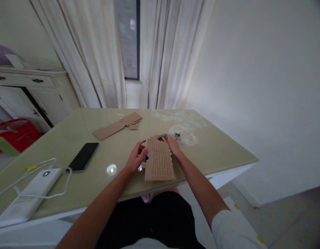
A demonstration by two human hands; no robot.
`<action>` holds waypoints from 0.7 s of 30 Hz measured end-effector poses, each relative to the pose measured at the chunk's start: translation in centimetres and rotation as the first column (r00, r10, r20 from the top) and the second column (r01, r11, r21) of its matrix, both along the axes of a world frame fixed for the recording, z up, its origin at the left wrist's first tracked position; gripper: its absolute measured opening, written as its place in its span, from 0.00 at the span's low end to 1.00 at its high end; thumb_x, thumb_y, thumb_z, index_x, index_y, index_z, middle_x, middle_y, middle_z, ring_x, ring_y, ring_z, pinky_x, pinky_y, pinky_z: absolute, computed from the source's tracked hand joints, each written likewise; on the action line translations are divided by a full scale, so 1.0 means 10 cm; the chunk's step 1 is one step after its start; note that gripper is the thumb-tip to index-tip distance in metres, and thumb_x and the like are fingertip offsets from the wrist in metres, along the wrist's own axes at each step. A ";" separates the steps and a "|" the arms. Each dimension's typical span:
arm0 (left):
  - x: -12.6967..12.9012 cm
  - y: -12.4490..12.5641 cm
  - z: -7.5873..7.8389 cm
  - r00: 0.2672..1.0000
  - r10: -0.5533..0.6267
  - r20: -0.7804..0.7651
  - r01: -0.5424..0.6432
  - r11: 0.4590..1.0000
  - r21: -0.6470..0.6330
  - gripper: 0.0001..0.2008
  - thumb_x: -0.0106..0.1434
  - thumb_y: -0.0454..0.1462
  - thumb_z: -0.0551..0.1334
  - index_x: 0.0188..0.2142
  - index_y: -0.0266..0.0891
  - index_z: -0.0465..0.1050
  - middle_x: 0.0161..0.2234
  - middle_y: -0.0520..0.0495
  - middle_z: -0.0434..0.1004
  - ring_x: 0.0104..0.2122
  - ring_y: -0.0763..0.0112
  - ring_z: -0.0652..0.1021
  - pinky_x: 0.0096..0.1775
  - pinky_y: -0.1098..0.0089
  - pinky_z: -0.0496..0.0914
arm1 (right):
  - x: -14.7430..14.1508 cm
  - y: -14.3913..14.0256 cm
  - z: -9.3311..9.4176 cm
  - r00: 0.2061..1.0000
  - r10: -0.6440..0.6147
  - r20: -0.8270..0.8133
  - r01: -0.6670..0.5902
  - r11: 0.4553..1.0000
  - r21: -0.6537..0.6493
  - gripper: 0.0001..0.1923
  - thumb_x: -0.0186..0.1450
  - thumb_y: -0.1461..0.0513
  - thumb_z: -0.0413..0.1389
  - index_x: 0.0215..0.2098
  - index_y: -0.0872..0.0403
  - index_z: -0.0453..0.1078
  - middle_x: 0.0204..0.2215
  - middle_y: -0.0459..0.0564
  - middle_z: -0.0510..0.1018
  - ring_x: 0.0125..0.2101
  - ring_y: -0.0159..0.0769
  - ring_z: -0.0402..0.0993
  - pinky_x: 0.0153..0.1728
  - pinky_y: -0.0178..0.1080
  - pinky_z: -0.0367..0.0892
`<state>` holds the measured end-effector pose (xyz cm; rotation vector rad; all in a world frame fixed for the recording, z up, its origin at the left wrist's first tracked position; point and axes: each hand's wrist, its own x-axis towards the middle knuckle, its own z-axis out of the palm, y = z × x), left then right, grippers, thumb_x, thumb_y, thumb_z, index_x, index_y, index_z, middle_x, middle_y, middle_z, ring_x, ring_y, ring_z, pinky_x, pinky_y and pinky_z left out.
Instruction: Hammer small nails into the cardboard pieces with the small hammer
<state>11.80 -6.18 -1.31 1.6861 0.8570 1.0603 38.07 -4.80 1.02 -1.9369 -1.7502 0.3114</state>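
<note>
I've got the perforated cardboard sheet just below centre of frame, lying near the front edge of the table, its long side running away from me. It reads as thin, light, fairly stiff card w/ rows of small punched dots and a toothed right edge, so I judge it'll flex and crease if pinched mid-panel; the dot rows look like weak lines that could tear. Best hold, imo, is at the edges, both sides at once, thumb on top and fingers under. Left hand sits at the sheet's left edge, centre frame, fingers curled loosely and a bit apart, thumb toward the card; whether it's actually pinching the edge or only touching it I can't tell. Something small and blue peeks out btwn that hand and the card, too small to ID. Right hand rests on the upper right corner of the sheet, fingers together and bent down onto the card, pressing more than gripping. Both forearms come in from bottom of frame, converging on the sheet, wrists low over the table. A clear plastic bag lies just right of the right hand; a second cardboard strip lies further up, and a phone at left.
</note>
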 end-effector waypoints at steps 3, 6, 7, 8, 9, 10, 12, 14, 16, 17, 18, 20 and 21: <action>0.00 0.03 -0.07 0.999 0.036 0.025 -0.036 0.999 0.010 0.36 0.73 0.59 0.58 0.68 0.35 0.63 0.38 0.48 0.76 0.37 0.65 0.79 0.39 0.65 0.75 | -0.02 -0.02 0.01 0.993 -0.078 -0.084 0.080 0.996 0.026 0.14 0.79 0.54 0.62 0.57 0.52 0.77 0.55 0.55 0.81 0.50 0.43 0.81 0.52 0.50 0.80; -0.01 0.05 -0.09 0.998 0.048 0.034 -0.049 0.999 0.017 0.37 0.72 0.59 0.59 0.67 0.34 0.66 0.35 0.49 0.77 0.34 0.64 0.79 0.37 0.66 0.74 | -0.03 -0.13 0.03 0.975 -0.111 -0.191 0.130 0.987 0.092 0.14 0.78 0.52 0.62 0.54 0.53 0.77 0.54 0.54 0.81 0.49 0.43 0.80 0.53 0.50 0.78; -0.01 0.05 -0.09 0.998 0.047 0.034 -0.047 0.999 0.022 0.36 0.72 0.59 0.60 0.65 0.34 0.69 0.35 0.48 0.78 0.34 0.64 0.79 0.36 0.66 0.74 | -0.05 -0.21 0.04 0.965 -0.118 -0.232 0.150 0.981 0.125 0.15 0.78 0.51 0.62 0.52 0.53 0.78 0.52 0.54 0.82 0.48 0.43 0.80 0.53 0.51 0.77; -0.01 0.05 -0.08 0.999 0.043 0.033 -0.044 0.999 0.028 0.33 0.72 0.59 0.60 0.61 0.34 0.73 0.35 0.47 0.79 0.34 0.63 0.79 0.36 0.65 0.74 | -0.07 -0.32 0.03 0.953 -0.124 -0.275 0.173 0.971 0.163 0.15 0.78 0.50 0.61 0.50 0.53 0.78 0.51 0.54 0.82 0.48 0.43 0.80 0.54 0.51 0.76; -0.01 0.05 -0.07 0.999 0.037 0.032 -0.038 0.999 0.037 0.31 0.72 0.59 0.60 0.55 0.35 0.77 0.35 0.45 0.80 0.34 0.63 0.80 0.36 0.65 0.74 | -0.10 -0.45 0.03 0.939 -0.126 -0.320 0.199 0.958 0.208 0.16 0.78 0.49 0.60 0.48 0.53 0.78 0.49 0.54 0.82 0.50 0.44 0.79 0.56 0.52 0.74; -0.01 0.05 -0.05 0.999 0.031 0.030 -0.032 0.998 0.046 0.29 0.72 0.59 0.61 0.49 0.35 0.80 0.35 0.44 0.81 0.34 0.62 0.80 0.36 0.65 0.74 | -0.15 -0.60 0.01 0.922 -0.124 -0.367 0.226 0.942 0.250 0.17 0.78 0.48 0.57 0.46 0.52 0.78 0.47 0.56 0.83 0.51 0.47 0.79 0.58 0.52 0.72; -0.02 0.02 -0.02 0.999 0.025 0.029 -0.027 0.997 0.067 0.26 0.71 0.58 0.63 0.42 0.36 0.82 0.34 0.43 0.82 0.32 0.63 0.81 0.35 0.65 0.74 | -0.26 -0.95 -0.04 0.882 -0.100 -0.460 0.271 0.907 0.322 0.22 0.79 0.46 0.51 0.46 0.52 0.79 0.48 0.58 0.84 0.52 0.49 0.78 0.59 0.52 0.70; -0.02 -0.02 0.00 0.998 0.042 0.040 -0.045 0.994 0.097 0.24 0.70 0.56 0.65 0.43 0.36 0.84 0.38 0.42 0.84 0.33 0.63 0.81 0.34 0.66 0.75 | -0.39 -1.28 -0.10 0.836 -0.042 -0.548 0.274 0.896 0.349 0.25 0.78 0.43 0.50 0.48 0.51 0.80 0.45 0.56 0.85 0.47 0.48 0.81 0.52 0.49 0.73; -0.03 -0.08 0.02 0.996 0.073 0.059 -0.081 0.986 0.144 0.22 0.70 0.54 0.66 0.46 0.38 0.84 0.44 0.41 0.84 0.37 0.63 0.82 0.36 0.65 0.75 | -0.51 -1.52 -0.15 0.781 0.005 -0.625 0.274 0.896 0.349 0.26 0.77 0.43 0.52 0.52 0.52 0.81 0.43 0.55 0.86 0.41 0.45 0.82 0.42 0.44 0.75; -0.04 -0.12 0.03 0.994 0.088 0.067 -0.098 0.980 0.172 0.22 0.70 0.54 0.66 0.47 0.39 0.85 0.47 0.40 0.83 0.39 0.62 0.82 0.38 0.65 0.75 | -0.56 -1.59 -0.17 0.754 0.015 -0.656 0.287 0.892 0.350 0.25 0.76 0.43 0.55 0.53 0.53 0.81 0.41 0.54 0.85 0.38 0.44 0.81 0.39 0.43 0.75; -0.04 -0.15 0.04 0.992 0.101 0.072 -0.113 0.973 0.201 0.21 0.70 0.53 0.66 0.48 0.39 0.85 0.48 0.40 0.82 0.41 0.61 0.81 0.39 0.64 0.75 | -0.60 -1.63 -0.17 0.731 0.022 -0.682 0.303 0.885 0.354 0.24 0.75 0.44 0.59 0.54 0.53 0.81 0.41 0.54 0.85 0.37 0.42 0.81 0.39 0.42 0.75; -0.05 -0.22 0.06 0.990 0.118 0.078 -0.134 0.959 0.251 0.20 0.71 0.53 0.66 0.49 0.40 0.85 0.50 0.40 0.82 0.43 0.61 0.80 0.41 0.63 0.75 | -0.65 -1.65 -0.16 0.692 0.031 -0.721 0.338 0.868 0.363 0.24 0.72 0.46 0.63 0.55 0.54 0.80 0.40 0.52 0.84 0.36 0.40 0.80 0.40 0.41 0.76; -0.06 -0.26 0.07 0.988 0.131 0.080 -0.148 0.950 0.276 0.20 0.72 0.52 0.66 0.50 0.40 0.84 0.51 0.39 0.81 0.44 0.60 0.80 0.43 0.62 0.75 | -0.67 -1.64 -0.14 0.669 0.041 -0.742 0.358 0.857 0.371 0.23 0.71 0.46 0.65 0.55 0.54 0.80 0.40 0.52 0.83 0.36 0.39 0.80 0.41 0.41 0.76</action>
